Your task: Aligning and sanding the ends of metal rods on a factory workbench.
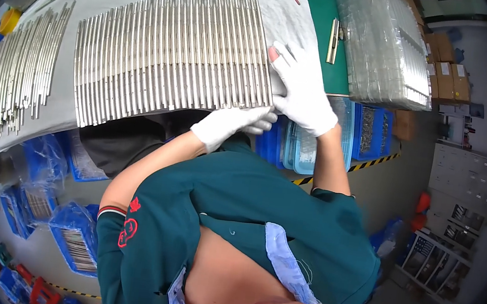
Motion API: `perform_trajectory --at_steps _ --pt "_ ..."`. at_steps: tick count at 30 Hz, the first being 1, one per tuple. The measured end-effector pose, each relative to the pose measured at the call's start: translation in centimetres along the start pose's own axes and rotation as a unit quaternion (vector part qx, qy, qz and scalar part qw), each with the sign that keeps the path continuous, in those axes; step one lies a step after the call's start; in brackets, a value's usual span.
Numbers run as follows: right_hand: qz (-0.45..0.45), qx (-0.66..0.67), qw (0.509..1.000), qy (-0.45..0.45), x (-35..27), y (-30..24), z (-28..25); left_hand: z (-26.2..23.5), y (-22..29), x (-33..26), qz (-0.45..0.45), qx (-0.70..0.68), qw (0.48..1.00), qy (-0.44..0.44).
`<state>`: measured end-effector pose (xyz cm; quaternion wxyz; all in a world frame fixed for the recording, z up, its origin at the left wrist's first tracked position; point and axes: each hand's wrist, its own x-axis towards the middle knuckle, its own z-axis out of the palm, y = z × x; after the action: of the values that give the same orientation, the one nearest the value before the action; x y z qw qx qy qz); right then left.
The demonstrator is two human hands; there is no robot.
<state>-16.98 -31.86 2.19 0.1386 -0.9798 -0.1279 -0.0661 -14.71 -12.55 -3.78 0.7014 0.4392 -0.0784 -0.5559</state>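
Observation:
A long row of slim silvery metal rods [173, 52] lies side by side on the white cloth-covered table [285, 11]. My right hand [306, 93], in a white glove with one bare fingertip showing, rests at the row's right end. Its fingers are apart, close against the last rods. Just below that corner, my left hand [229, 123], also gloved in white, reaches along the near rod ends with its fingers stretched to the right. Neither hand visibly grips a rod, though the left palm is hidden.
A looser batch of rods [22, 70] lies at the left. Clear plastic trays [384, 48] are stacked on the green surface [325, 10] at the right. Blue bins [373, 131] stand below, with more rod-filled bins [77, 247] on the floor at lower left.

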Motion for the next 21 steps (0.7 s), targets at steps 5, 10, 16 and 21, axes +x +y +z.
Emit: perform_trajectory --at_steps 5,10,16,21 --pt "-0.047 -0.051 0.996 0.048 -0.7 0.4 1.0 0.8 -2.0 1.2 0.017 -0.068 0.995 0.066" --pt "-0.022 -0.019 0.998 0.052 -0.5 0.2 0.8 1.2 -2.0 1.1 0.056 -0.073 0.985 0.144" --pt "-0.028 -0.025 0.998 0.057 -0.6 0.3 1.0 1.6 -1.9 1.0 0.035 -0.033 0.981 0.185" --pt "-0.027 -0.02 0.997 0.063 -0.7 0.4 1.3 1.4 -1.8 0.7 0.095 0.045 0.981 0.163"
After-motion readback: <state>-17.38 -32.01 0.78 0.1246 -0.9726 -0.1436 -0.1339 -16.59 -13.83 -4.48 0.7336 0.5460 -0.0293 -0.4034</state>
